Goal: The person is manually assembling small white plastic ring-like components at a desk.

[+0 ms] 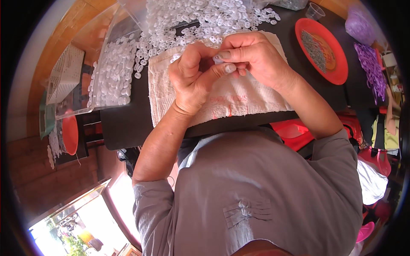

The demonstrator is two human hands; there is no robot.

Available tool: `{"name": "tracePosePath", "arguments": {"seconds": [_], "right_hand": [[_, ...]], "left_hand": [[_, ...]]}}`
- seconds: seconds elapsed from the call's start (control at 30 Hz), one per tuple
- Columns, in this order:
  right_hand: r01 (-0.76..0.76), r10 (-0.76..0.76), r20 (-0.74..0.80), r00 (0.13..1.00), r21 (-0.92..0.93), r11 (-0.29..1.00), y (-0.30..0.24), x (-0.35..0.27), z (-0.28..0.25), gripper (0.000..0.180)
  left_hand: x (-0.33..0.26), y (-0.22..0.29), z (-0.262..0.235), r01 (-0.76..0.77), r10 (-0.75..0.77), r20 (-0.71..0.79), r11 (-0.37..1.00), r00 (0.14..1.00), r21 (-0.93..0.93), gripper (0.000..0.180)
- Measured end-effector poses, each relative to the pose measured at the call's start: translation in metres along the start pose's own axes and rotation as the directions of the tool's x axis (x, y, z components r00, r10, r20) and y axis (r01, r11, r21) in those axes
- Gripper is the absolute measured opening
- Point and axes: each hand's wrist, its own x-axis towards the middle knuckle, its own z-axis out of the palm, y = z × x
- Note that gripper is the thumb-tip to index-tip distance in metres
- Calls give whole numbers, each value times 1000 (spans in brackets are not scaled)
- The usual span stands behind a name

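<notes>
Over a cream towel [252, 96], my left hand [192, 79] and my right hand [260, 59] meet with thumbs and fingertips pinched together. Between the fingertips shows a small whitish plastic piece [218, 61], mostly hidden, so its exact shape cannot be made out. Both hands appear to grip it. Just beyond them spreads a heap of white oval plastic pieces with holes [196, 19]. On the right, a red plate [341, 70] bears a pile of small grey metal-looking bits [315, 53].
A clear plastic box [109, 36] with many white pieces [113, 72] stands on the left of the dark table [121, 123]. A clear cup [314, 11] sits by the plate. Farther right are a purple bag [360, 25] and purple strands [372, 70]. A perforated white basket [66, 74] stands far left.
</notes>
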Motion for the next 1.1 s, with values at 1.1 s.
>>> {"name": "tracePosePath", "arguments": {"seconds": [1.1], "right_hand": [[-45, 60, -61, 996, 231, 972, 12, -3, 7, 17]], "left_hand": [[1, -7, 1, -56, 54, 22, 985, 998, 164, 31]]}}
